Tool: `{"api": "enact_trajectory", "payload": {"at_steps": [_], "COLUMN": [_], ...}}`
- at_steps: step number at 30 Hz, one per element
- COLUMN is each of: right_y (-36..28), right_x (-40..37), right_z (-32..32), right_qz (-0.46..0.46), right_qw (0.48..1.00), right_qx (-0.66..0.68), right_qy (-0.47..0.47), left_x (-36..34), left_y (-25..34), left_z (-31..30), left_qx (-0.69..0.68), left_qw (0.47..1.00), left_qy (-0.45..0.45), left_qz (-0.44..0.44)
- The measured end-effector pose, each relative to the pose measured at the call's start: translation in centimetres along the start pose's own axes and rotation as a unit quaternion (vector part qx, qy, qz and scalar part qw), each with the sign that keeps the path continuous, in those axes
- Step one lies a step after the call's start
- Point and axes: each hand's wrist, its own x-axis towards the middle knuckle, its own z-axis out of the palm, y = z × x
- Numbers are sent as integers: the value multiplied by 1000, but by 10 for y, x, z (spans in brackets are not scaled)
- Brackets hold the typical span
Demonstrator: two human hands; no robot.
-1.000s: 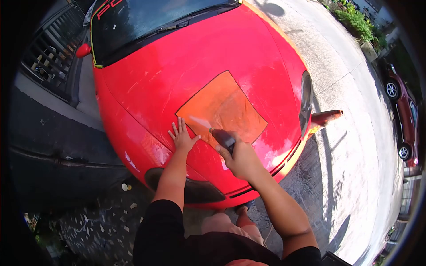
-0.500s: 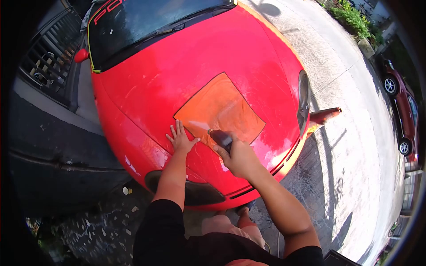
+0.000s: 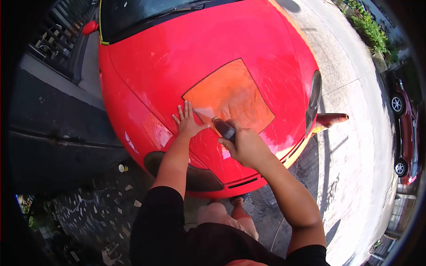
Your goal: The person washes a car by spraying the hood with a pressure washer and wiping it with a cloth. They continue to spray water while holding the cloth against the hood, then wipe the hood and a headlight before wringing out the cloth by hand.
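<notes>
An orange cloth or sheet with a dark edge (image 3: pixel 242 86) lies flat on the red car hood (image 3: pixel 177 57). My right hand (image 3: pixel 249 148) is wrapped round a dark tool with a brass-coloured tip (image 3: pixel 225 129), which looks like a nozzle. Its tip is at the sheet's near left edge. A pale, fan-shaped streak shows on the sheet in front of the tip. My left hand (image 3: pixel 191 127) rests flat on the hood, fingers spread, beside the sheet's left corner.
The windshield (image 3: pixel 146 13) rises at the hood's far end. A dark wall (image 3: pixel 57 119) runs along the left, with a railing (image 3: pixel 55 40) above. A small cup (image 3: pixel 123 168) lies on the ground. Right of the car is a concrete driveway (image 3: pixel 350 106), then another parked car (image 3: pixel 406 128).
My view has shifted, so the car's hood sits higher and further right in the picture. The tool tip has moved slightly toward the sheet's near edge. My left hand stays at the sheet's left corner.
</notes>
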Motion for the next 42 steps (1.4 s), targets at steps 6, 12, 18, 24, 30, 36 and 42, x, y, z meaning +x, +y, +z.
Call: {"api": "enact_trajectory", "payload": {"at_steps": [6,12,18,24,30,36,42], "right_y": [0,-14,4,7,27,-3,19], "right_x": [-19,7,-44,-61,-78,-74,-108], "right_z": [-2,16,4,4,4,-10,-5], "right_qz": [18,-15,74,78,74,60,87], "right_qw": [998,1000,995,996,997,998,995], "right_qx": [-41,-18,-37,-26,-24,8,-40], "right_qy": [-45,-4,-49,-17,-8,31,-31], "left_x": [2,5,-3,-44,-110,-111,-141], "left_y": [-5,-4,-4,4,105,137,117], "left_z": [10,14,6,92,162,243,237], "left_qx": [14,-6,9,-251,-385,-379,-482], "left_qw": [1000,1000,1000,943,888,852,787], "left_qy": [3,22,16,214,163,196,109], "left_qz": [-9,-21,26,54,-190,-303,-369]}}
